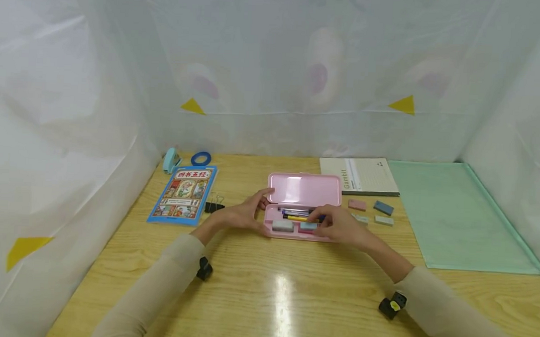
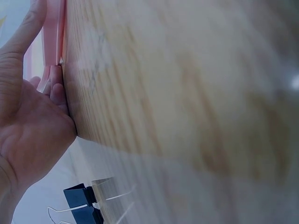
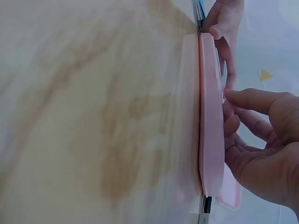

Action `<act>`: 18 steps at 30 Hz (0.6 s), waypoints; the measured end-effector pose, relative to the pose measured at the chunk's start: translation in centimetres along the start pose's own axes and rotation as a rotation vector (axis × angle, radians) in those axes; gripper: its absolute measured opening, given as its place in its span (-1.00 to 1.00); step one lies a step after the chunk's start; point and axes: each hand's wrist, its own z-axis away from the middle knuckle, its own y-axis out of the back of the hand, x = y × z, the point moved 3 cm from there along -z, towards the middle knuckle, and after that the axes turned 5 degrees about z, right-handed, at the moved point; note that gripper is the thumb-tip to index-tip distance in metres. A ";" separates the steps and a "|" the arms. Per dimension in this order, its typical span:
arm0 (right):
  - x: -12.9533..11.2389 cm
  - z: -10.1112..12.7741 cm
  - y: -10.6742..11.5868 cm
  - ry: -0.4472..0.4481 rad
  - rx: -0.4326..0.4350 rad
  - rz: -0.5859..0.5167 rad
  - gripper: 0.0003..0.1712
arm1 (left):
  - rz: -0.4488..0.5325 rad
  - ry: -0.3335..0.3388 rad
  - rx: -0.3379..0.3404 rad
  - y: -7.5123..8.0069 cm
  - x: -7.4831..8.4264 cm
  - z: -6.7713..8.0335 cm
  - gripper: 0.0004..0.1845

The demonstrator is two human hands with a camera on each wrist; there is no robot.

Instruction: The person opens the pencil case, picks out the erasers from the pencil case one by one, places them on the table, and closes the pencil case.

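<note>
A pink pencil case (image 1: 304, 190) lies on the table with its lid laid back. My left hand (image 1: 245, 213) grips the case's left end, thumb at the front corner and fingers behind. Over the right part of the tray, my right hand (image 1: 345, 228) reaches in with curled fingers. They pinch a small blue-and-pink eraser (image 1: 307, 225), partly covered by the fingers. A whitish eraser (image 1: 283, 226) sits in the front compartment, left of it. Several pens, one of them a yellow pen (image 1: 295, 218), lie in the rear compartment. In the right wrist view the case's side wall (image 3: 211, 121) hides the contents.
To the left are a comic-style book (image 1: 183, 195), black binder clips (image 1: 214, 207), a light-blue stapler (image 1: 171, 160) and a blue tape roll (image 1: 200, 159). To the right are a notebook (image 1: 369, 175), several erasers including a dark-blue one (image 1: 383, 208), and a green glass-like mat (image 1: 467, 217).
</note>
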 end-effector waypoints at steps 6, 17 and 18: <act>-0.5 -0.6 -0.5 0.014 0.035 0.080 -0.78 | 0.002 -0.006 0.003 0.0 -0.1 -0.1 0.30; -1.0 -0.7 -0.8 0.022 0.040 0.096 -0.80 | 0.018 -0.019 -0.005 0.0 0.1 0.0 0.28; -1.0 -0.7 -0.8 0.022 0.042 0.099 -0.80 | 0.017 -0.018 -0.006 -0.1 0.1 0.0 0.28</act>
